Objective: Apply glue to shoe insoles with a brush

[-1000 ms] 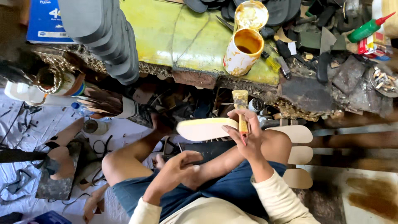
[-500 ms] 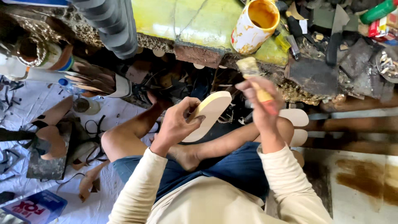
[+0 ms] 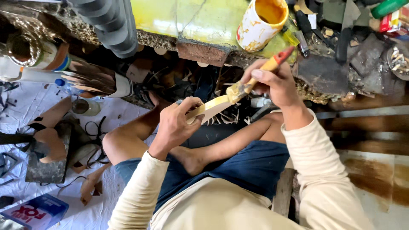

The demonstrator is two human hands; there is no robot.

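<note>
Our left hand [image 3: 177, 125] grips the shoe sole [image 3: 208, 110]; our right hand [image 3: 272, 83], closed on the brush [image 3: 255, 76], presses its bristles against the sole's far end.

The left hand [image 3: 177, 125] hides the sole's [image 3: 208, 110] near end; the brush [image 3: 255, 79] handle passes inside the right hand [image 3: 275, 83].

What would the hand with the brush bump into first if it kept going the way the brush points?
The right hand aims its brush down toward the left. The bristles already touch the pale sole that the left hand holds, so the sole comes first, then probably that hand.
</note>
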